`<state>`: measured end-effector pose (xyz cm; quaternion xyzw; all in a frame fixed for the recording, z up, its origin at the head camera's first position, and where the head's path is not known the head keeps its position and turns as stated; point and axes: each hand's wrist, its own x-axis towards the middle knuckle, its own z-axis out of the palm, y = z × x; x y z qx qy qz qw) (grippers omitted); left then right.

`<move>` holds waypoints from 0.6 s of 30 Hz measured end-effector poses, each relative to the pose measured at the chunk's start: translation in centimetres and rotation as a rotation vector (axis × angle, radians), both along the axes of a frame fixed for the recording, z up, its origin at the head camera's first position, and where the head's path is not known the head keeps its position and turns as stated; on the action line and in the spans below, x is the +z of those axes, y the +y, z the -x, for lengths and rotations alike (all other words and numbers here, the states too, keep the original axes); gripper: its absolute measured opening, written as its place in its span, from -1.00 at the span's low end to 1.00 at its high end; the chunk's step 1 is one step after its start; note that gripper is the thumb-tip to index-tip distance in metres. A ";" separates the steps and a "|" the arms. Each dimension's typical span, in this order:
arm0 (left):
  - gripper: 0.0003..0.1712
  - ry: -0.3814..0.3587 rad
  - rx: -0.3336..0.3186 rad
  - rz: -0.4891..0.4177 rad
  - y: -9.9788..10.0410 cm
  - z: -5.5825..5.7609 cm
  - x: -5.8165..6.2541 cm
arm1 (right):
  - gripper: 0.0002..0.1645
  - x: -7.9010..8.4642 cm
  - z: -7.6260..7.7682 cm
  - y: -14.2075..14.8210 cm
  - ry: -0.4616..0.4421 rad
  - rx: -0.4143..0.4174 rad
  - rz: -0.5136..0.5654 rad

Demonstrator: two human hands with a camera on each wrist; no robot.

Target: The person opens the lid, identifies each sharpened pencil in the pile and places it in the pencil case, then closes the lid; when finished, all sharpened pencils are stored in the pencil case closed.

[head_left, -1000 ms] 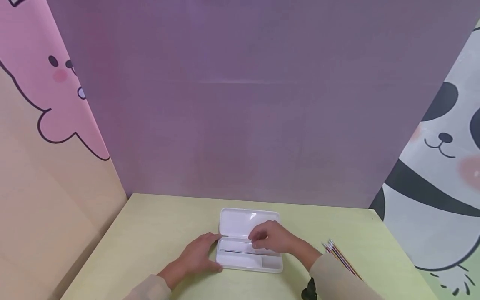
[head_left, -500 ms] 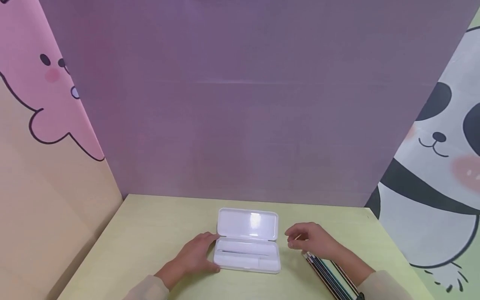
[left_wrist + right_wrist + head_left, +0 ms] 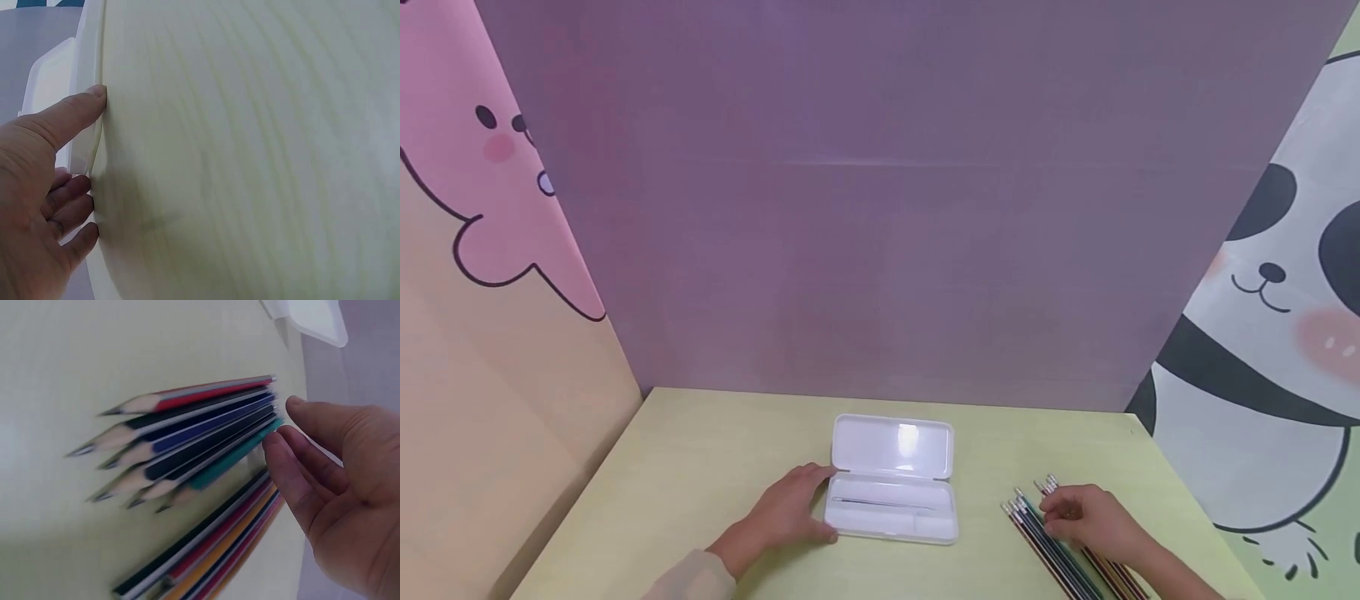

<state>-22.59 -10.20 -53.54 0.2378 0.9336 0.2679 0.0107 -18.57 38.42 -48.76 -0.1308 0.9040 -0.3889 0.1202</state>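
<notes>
A white pencil case (image 3: 891, 533) lies with its lid (image 3: 868, 442) raised back, and one thin, pencil-like stick (image 3: 880, 503) rests in its base. My left hand (image 3: 786, 504) holds the case's left end, thumb at the front corner and fingers at the back. The left wrist view has the thumb (image 3: 75, 112) against the case's edge. Over two groups of pencils is my right hand (image 3: 1093, 521), thumb apart from the fingers, nothing between them. In the right wrist view, sharpened pencils (image 3: 206, 425) fan out beside a second bundle (image 3: 219, 544), close to the fingertips.
The pale wooden table (image 3: 722, 433) carries everything. A purple-grey panel (image 3: 880, 250) rises along its back edge. Cartoon-printed panels flank it, pink on the left (image 3: 512, 217) and a panda on the right (image 3: 1262, 383).
My right hand has gone from above the case, rightward and then nearer to me, over the pencils. The left hand has stayed at the case's left end. The view has shifted slightly.
</notes>
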 end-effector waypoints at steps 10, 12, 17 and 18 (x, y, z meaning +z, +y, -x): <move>0.09 -0.010 -0.005 0.003 -0.1 0.3 -0.3 | -0.76 -1.2 0.0 0.8 0.004 -0.091 -0.061; 0.11 -0.011 -0.006 0.009 -0.2 0.3 -0.4 | -0.78 -1.3 -0.1 0.7 0.014 -0.084 -0.062; 0.17 -0.009 -0.018 0.017 -0.4 0.3 -0.5 | -0.83 -1.8 0.0 0.7 0.057 -0.075 -0.103; 0.18 -0.008 -0.022 0.016 -0.4 0.3 -0.4 | -0.83 -1.9 0.0 0.7 0.065 -0.078 -0.115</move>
